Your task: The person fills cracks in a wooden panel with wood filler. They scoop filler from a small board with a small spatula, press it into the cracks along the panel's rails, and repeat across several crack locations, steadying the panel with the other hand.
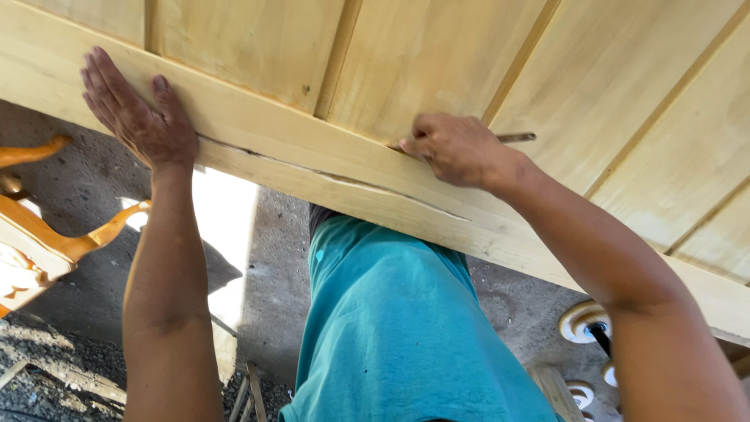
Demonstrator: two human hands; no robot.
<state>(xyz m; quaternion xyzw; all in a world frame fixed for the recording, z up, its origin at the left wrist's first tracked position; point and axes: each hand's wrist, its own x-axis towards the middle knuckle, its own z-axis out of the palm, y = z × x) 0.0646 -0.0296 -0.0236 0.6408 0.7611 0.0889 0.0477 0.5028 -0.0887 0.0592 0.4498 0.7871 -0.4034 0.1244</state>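
Observation:
A large pale wooden panel (437,62) with raised strips fills the upper part of the head view. Its near edge rail (297,148) runs diagonally and shows a long crack along it. My left hand (137,113) lies flat, fingers apart, on that rail at the left. My right hand (457,148) is closed around a thin metal tool (516,137), whose tip is hidden under the fingers where a strip meets the rail. My teal shirt (398,320) shows below the panel.
An orange varnished wooden chair (39,234) stands at the left on the grey concrete floor (273,273). Round white discs (582,320) lie on the floor at the lower right. Wood scraps (250,391) lie near my feet.

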